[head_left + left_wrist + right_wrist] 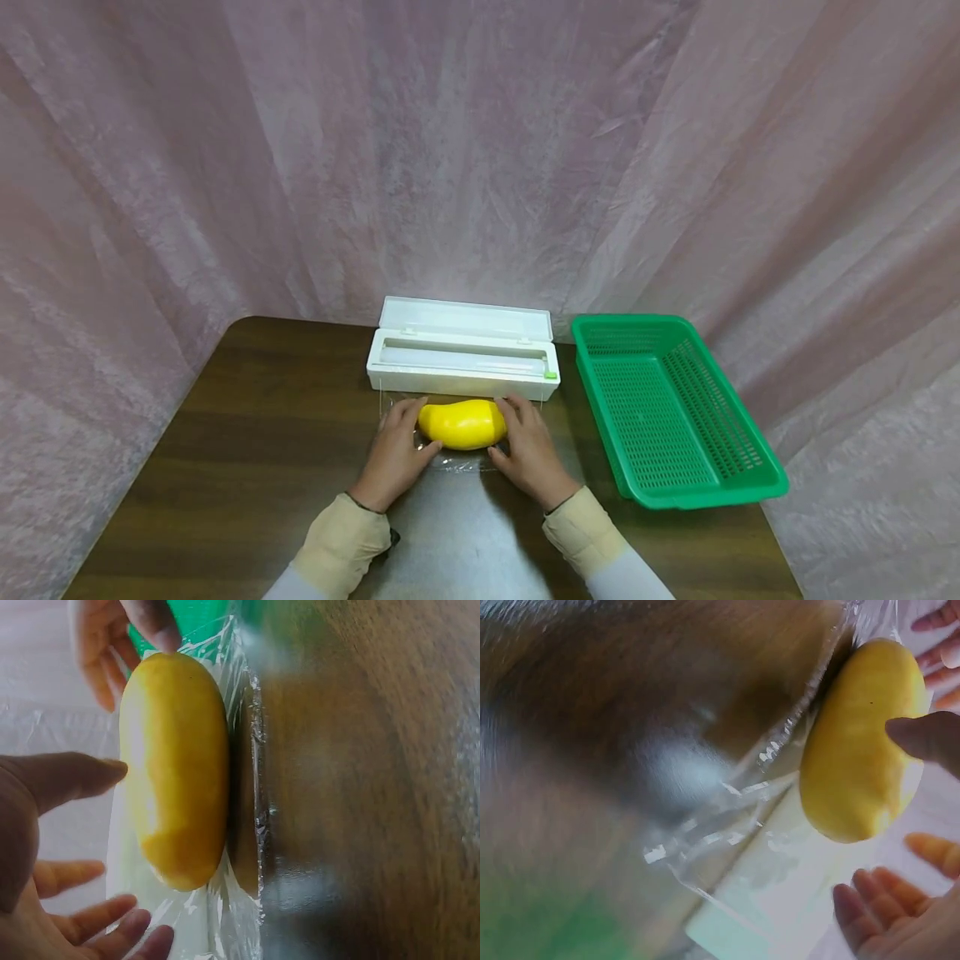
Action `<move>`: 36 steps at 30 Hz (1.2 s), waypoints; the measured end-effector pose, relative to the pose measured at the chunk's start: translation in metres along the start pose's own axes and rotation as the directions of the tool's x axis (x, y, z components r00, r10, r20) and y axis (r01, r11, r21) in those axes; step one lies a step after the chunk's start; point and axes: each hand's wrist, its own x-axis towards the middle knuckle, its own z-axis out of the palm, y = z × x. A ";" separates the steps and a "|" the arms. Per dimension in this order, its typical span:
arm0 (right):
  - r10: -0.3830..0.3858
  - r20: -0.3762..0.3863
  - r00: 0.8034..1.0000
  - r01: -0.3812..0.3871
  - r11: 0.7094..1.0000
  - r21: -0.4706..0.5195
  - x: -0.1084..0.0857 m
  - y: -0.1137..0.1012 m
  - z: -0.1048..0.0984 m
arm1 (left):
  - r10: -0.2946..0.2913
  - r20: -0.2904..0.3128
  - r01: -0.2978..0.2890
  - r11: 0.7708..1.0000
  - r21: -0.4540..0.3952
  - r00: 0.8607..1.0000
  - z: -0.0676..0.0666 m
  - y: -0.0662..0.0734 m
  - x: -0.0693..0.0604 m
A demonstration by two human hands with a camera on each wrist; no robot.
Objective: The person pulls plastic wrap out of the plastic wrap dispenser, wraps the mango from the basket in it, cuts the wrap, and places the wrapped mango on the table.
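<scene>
A smooth yellow mango (463, 425) lies lengthwise on a sheet of clear cling film (459, 464), in front of a white film dispenser box (465, 382). My left hand (395, 454) is at the mango's left end, fingers spread, its thumb (82, 776) by the fruit's side. At the other end my right hand (531, 454) is likewise spread, with the thumb (926, 739) overlapping the fruit in the right wrist view. Whether either hand touches the fruit firmly is hard to tell. The film's crinkled near edge (259, 817) shows on the table.
The dispenser's lid (465, 318) is up, with a roll (461, 361) inside and a small green piece (551, 375) at its right. A green perforated basket (708, 502) stands on the right of the brown wooden table (225, 467). Pink curtains (480, 150) hang behind.
</scene>
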 end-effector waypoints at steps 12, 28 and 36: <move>-0.306 0.041 0.951 0.308 0.941 -0.136 -0.005 -0.010 -0.011 | 0.353 0.064 -0.359 0.922 0.146 0.933 -0.012 0.003 -0.019; -0.199 0.269 0.942 0.248 0.955 -0.164 -0.011 -0.007 0.002 | 0.304 0.215 -0.354 0.897 0.263 0.928 0.002 -0.007 -0.025; -0.219 0.252 0.943 0.272 0.942 -0.199 -0.011 -0.008 0.007 | 0.313 0.231 -0.371 0.886 0.278 0.921 0.005 -0.007 -0.027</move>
